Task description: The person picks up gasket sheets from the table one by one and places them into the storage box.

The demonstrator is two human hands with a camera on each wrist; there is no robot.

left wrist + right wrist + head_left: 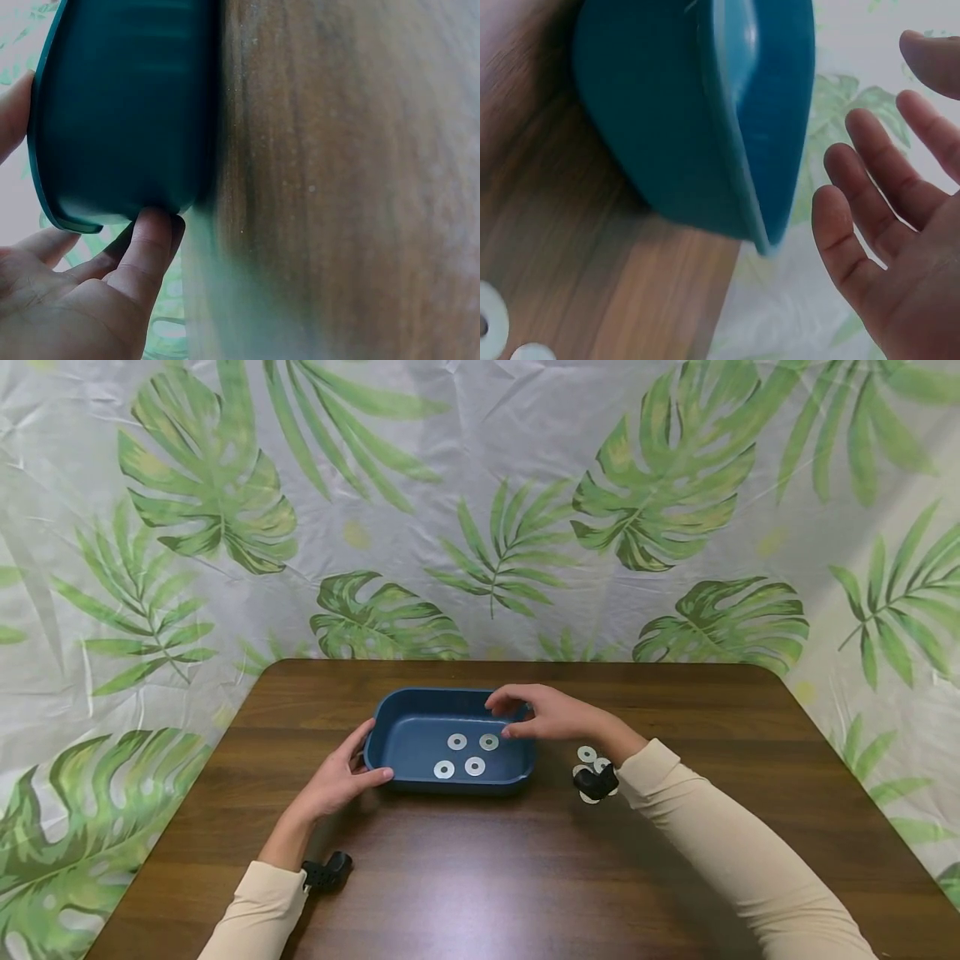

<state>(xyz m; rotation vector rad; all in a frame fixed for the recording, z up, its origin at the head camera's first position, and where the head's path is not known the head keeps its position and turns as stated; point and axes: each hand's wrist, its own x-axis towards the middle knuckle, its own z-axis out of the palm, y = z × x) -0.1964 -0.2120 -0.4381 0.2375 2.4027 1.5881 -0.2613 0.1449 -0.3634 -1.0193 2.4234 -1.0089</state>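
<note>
A blue rectangular baking dish [408, 739] stands on the table, with several flat round washers [475, 767] lying apart on its bottom. My left hand [333, 783] grips the dish's left end, the thumb over the near rim and the fingers against the end; the left wrist view shows fingertips [152, 225] touching the outer wall. Over the dish's right end hovers my right hand [551, 714], fingers loosely bent and apart. Nothing is between its fingers in the right wrist view, where the hand [911, 277] is beside the dish's rim [735, 150].
A small group of washers [587, 754] lies on the table right of the dish, partly hidden by the right wrist camera [596, 783]. The brown wooden table [450, 877] reaches back to a leaf-patterned cloth [495, 527].
</note>
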